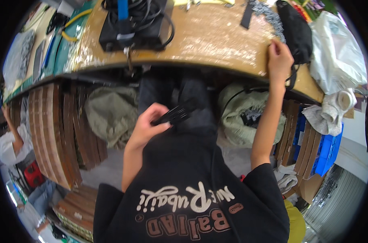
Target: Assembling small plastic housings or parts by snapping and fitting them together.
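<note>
My left hand (148,124) is in front of my lap, its thumb and fingers closed round a small bundle of black strips (176,116) with thin light lines on them. My right hand (280,60) is at the right part of the table, over its front edge, with fingers pinched together. Whatever may be between those fingers is too small to make out. Just beyond it lies a row of small grey parts (271,18), with a black cloth-like bundle (295,32) to the right. A dark flat strip (246,16) rests on the tabletop left of the grey parts.
A black box with coiled cables (131,30) stands on the brown table (216,46). White plastic bag (338,52) hangs at the right edge. Below are greenish sacks (113,115), stacked brown boxes (50,133) and a blue crate (327,148). Another person (14,141) sits far left.
</note>
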A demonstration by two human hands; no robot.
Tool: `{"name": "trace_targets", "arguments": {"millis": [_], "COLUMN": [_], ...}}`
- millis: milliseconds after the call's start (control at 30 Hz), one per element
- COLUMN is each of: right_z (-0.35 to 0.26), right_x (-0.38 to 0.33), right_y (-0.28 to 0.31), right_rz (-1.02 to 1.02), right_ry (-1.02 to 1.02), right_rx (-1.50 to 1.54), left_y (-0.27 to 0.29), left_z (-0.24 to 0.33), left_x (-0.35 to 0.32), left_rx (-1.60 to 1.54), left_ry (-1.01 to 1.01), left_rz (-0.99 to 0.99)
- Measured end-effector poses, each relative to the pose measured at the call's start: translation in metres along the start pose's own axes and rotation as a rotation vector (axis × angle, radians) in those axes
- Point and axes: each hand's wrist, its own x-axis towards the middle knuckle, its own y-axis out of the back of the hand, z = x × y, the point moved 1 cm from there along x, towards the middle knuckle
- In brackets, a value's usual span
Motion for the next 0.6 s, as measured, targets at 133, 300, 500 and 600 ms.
{"name": "trace_targets", "arguments": {"millis": [133,300,500,600], "right_z": [0.004,0.007,-0.012,-0.054], "right_x": [0.008,0.013,-0.007,-0.042], "right_y": [-0.001,-0.002,0.013,0.033], "right_rz": [0.011,-0.156,-0.161,-0.215], "right_ry": [0.007,-0.066,-0.130,-0.344], "right_rx": [-0.020,-0.052,0.112,0.631], "left_y": [-0.027,-0.041,-0.050,-0.051], "left_z": [0.001,-0.001,-0.003,-0.001], "left_x": [0.014,0.009,0.005,0.005], "left_rx": [-0.187,-0.149,-0.414,-0.190], "left_ry": [0.011,-0.038,0.057,0.006], "left_rz": [0.023,0.079,0.114,0.160]}}
